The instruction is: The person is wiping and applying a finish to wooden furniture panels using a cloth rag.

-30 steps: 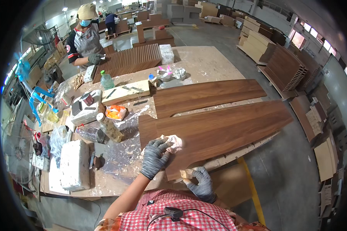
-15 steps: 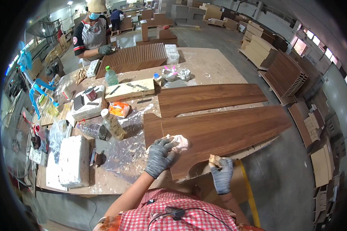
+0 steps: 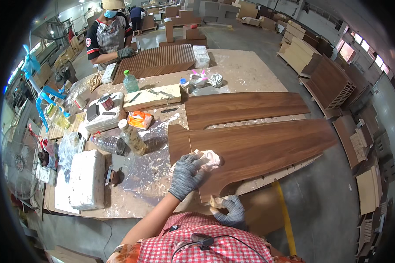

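My left hand [image 3: 186,176], in a grey knit glove, has its fingers closed on a crumpled whitish cloth [image 3: 210,160]. The cloth lies against the near left part of a long dark wood-grain panel [image 3: 259,147] with a curved cutout. At that panel's near left corner is my gloved right hand [image 3: 231,211], its fingers bent around a small tan wad [image 3: 215,202] whose kind I cannot make out. Part of the right wrist is hidden behind the checked apron. A second wood-grain panel [image 3: 245,107] lies just beyond the first.
To the left stand a bottle of cloudy liquid [image 3: 133,138], a white block [image 3: 87,179] and a dark clear bottle [image 3: 111,143]. A pale wood block [image 3: 151,97] lies farther back. Across the table [image 3: 237,65], a co-worker [image 3: 109,37] handles stacked brown strips [image 3: 162,61].
My right hand has moved left, from beside the panel's curved cutout to its near left corner. My left hand stays at the cloth on the panel. The whole view has shifted slightly.
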Available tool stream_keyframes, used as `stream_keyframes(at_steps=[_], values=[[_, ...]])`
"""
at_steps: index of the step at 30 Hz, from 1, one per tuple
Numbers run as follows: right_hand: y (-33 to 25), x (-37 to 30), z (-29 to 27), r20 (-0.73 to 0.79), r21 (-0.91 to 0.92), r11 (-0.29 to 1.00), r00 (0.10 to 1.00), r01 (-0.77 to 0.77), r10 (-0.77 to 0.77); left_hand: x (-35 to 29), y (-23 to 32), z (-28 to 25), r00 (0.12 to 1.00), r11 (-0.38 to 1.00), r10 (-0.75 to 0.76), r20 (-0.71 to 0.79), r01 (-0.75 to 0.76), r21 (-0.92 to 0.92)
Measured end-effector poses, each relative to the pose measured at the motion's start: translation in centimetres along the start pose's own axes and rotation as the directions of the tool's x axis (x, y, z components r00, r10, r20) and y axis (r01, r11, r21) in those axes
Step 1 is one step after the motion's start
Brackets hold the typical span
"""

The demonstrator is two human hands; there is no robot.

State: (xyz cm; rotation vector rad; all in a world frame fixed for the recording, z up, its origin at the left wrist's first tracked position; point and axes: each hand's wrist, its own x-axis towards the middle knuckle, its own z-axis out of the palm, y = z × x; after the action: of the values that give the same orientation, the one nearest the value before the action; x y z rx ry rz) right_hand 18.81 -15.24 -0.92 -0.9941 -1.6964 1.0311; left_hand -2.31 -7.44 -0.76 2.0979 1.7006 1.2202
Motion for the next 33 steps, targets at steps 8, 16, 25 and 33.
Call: stream_keyframes(at_steps=[8,16,25,33], values=[[-0.3,1.5,0.7,0.399,-0.106,0.975,0.906,0.197,-0.139,-0.3,-0.2,0.1,1.000,1.000,0.007,0.007,-0.007,0.026],[-0.1,0.7,-0.7,0.338,-0.124,0.991,0.941,0.042,0.002,0.0,0.3,-0.1,0.999,1.000,-0.026,0.018,0.026,-0.004],[-0.9,2.4,-0.7,0.418,-0.151,0.978,0.906,0.147,-0.071,-0.1,0.4,-0.1,1.000,0.999,-0.026,0.005,0.026,0.020],[2.1,2.5,-7.5,-0.178,-0.229,0.965,0.970,0.124,-0.167,-1.1,-0.3,0.8,0.997,0.997,-0.064,-0.032,0.063,-0.043]])
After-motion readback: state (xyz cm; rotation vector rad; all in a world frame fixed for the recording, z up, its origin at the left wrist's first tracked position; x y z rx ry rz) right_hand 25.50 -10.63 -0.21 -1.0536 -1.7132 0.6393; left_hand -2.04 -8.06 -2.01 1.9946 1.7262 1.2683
